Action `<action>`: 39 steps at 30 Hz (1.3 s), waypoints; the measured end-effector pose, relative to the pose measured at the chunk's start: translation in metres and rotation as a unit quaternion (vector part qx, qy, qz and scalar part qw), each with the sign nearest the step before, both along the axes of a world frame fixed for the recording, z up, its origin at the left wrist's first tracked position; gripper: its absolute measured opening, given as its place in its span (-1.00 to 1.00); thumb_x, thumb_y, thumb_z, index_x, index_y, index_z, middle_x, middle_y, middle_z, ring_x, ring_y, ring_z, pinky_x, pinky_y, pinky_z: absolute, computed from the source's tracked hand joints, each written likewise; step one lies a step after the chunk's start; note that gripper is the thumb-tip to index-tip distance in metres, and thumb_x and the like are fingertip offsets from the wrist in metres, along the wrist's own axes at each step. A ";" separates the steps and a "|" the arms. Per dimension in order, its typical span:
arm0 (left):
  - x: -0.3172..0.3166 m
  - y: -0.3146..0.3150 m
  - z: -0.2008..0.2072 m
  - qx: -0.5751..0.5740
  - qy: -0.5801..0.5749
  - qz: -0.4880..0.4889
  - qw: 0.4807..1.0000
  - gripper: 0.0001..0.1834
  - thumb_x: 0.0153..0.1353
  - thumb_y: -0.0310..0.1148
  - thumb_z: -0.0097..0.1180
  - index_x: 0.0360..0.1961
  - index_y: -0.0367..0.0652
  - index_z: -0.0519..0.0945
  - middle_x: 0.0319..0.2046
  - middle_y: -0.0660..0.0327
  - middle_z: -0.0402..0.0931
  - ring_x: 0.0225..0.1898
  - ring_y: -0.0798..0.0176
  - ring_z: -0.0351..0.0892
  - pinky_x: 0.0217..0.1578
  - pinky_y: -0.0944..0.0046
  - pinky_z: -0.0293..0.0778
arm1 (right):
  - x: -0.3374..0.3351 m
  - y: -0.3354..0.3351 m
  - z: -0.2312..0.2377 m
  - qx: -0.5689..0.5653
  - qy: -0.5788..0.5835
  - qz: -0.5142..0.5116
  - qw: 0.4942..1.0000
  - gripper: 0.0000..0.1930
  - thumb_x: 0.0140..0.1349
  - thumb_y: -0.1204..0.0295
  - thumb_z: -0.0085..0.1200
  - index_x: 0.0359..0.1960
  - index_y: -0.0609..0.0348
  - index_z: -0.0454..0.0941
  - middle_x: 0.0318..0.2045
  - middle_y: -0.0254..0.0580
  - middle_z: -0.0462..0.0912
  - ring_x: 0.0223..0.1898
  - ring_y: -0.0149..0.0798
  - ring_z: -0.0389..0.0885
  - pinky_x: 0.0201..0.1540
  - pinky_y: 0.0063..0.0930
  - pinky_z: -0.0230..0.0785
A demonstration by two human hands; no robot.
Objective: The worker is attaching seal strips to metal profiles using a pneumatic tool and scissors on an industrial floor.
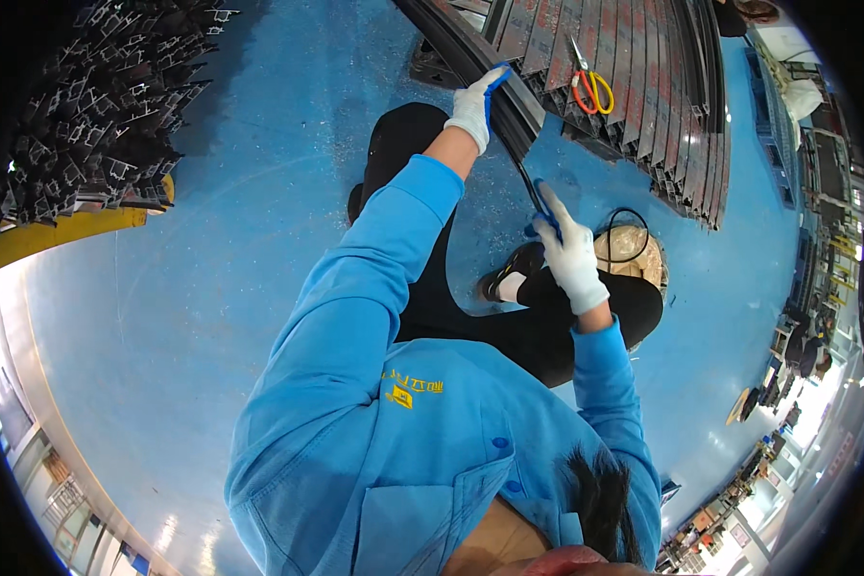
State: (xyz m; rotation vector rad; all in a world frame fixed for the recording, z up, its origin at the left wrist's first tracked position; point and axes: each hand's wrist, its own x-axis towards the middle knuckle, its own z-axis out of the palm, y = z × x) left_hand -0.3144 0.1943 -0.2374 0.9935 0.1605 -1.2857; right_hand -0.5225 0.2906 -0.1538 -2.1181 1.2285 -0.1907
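Both hands wear white work gloves with blue palms. My left hand (473,108) is closed around the edge of a long dark metal profile (451,43), which slants from the top of the view toward my knees. A thin black strip (526,180) runs from the near end of the profile to my right hand (570,252). The fingers of that hand are closed on the strip, with the index finger stretched along it. Scissors (590,84) with one red and one yellow handle lie on a stack of dark profiles (662,115), beyond my right hand.
A black loop of strip or cord (646,230) lies over a round tan-topped thing (634,257) by my right knee. At the far left, a big pile of dark profiles (96,106) rests on a yellow support (77,228). Small shavings dot the blue floor (192,317).
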 end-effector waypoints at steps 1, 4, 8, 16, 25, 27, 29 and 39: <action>-0.001 0.000 0.001 -0.002 0.001 -0.001 1.000 -0.38 -0.17 -0.19 0.41 -0.15 -0.42 0.49 -0.25 -0.01 0.57 -0.33 0.13 0.60 -0.24 0.25 0.54 | 0.003 -0.004 -0.008 -0.001 0.000 -0.001 1.000 -0.49 0.16 0.49 -0.02 0.21 0.04 0.31 -0.34 -0.03 0.63 -0.46 -0.07 0.56 -0.35 -0.38 0.38; 0.000 0.003 -0.001 -0.003 0.003 0.003 1.000 -0.37 -0.18 -0.20 0.41 -0.14 -0.42 0.48 -0.25 -0.01 0.57 -0.33 0.14 0.60 -0.24 0.24 0.54 | 0.010 -0.011 -0.032 -0.145 -0.021 0.069 0.987 -0.50 0.14 0.50 -0.02 0.18 0.04 0.34 -0.32 -0.04 0.64 -0.45 -0.04 0.58 -0.35 -0.36 0.39; 0.001 -0.001 -0.005 -0.004 0.011 0.002 1.000 -0.35 -0.18 -0.20 0.42 -0.13 -0.42 0.46 -0.25 -0.01 0.56 -0.34 0.14 0.59 -0.24 0.24 0.54 | 0.036 -0.032 -0.047 -0.203 0.010 0.093 0.975 -0.51 0.12 0.51 -0.01 0.16 0.03 0.36 -0.33 -0.05 0.64 -0.44 -0.01 0.59 -0.36 -0.33 0.39; 0.002 -0.002 -0.014 -0.010 0.027 0.011 1.000 -0.33 -0.20 -0.22 0.43 -0.11 -0.42 0.42 -0.24 -0.02 0.55 -0.34 0.14 0.59 -0.24 0.24 0.54 | 0.021 -0.026 -0.016 -0.007 0.005 0.078 0.997 -0.49 0.09 0.53 -0.02 0.15 0.00 0.35 -0.41 -0.06 0.62 -0.46 0.01 0.57 -0.39 -0.25 0.37; -0.009 -0.004 -0.015 -0.024 0.040 -0.005 0.999 -0.29 -0.21 -0.23 0.43 -0.09 -0.42 0.38 -0.24 -0.02 0.54 -0.35 0.15 0.58 -0.25 0.24 0.54 | 0.039 -0.042 -0.042 -0.203 0.020 0.139 0.969 -0.46 0.11 0.51 -0.03 0.20 0.00 0.27 -0.42 -0.06 0.60 -0.47 0.04 0.56 -0.40 -0.24 0.36; -0.005 -0.003 -0.020 -0.021 0.039 0.002 0.999 -0.29 -0.22 -0.24 0.44 -0.09 -0.42 0.37 -0.24 -0.02 0.54 -0.35 0.15 0.58 -0.25 0.24 0.54 | 0.029 -0.035 -0.042 -0.179 0.013 0.142 0.973 -0.46 0.11 0.50 -0.02 0.19 0.01 0.28 -0.42 -0.06 0.60 -0.46 0.04 0.56 -0.39 -0.24 0.36; -0.003 -0.004 -0.024 -0.022 0.044 0.008 0.999 -0.28 -0.22 -0.24 0.44 -0.08 -0.42 0.36 -0.24 -0.02 0.53 -0.35 0.15 0.58 -0.25 0.24 0.54 | 0.004 -0.029 -0.033 -0.137 0.013 0.142 0.980 -0.47 0.11 0.49 -0.02 0.18 0.02 0.28 -0.42 -0.05 0.60 -0.45 0.05 0.56 -0.39 -0.23 0.36; 0.020 -0.013 -0.022 -0.057 0.025 0.027 0.998 -0.26 -0.22 -0.25 0.44 -0.07 -0.42 0.33 -0.23 -0.02 0.52 -0.35 0.16 0.57 -0.25 0.23 0.54 | 0.040 -0.039 -0.040 -0.187 0.079 0.139 0.969 -0.46 0.13 0.46 0.00 0.20 0.14 0.24 -0.35 0.02 0.61 -0.43 0.09 0.55 -0.38 -0.21 0.36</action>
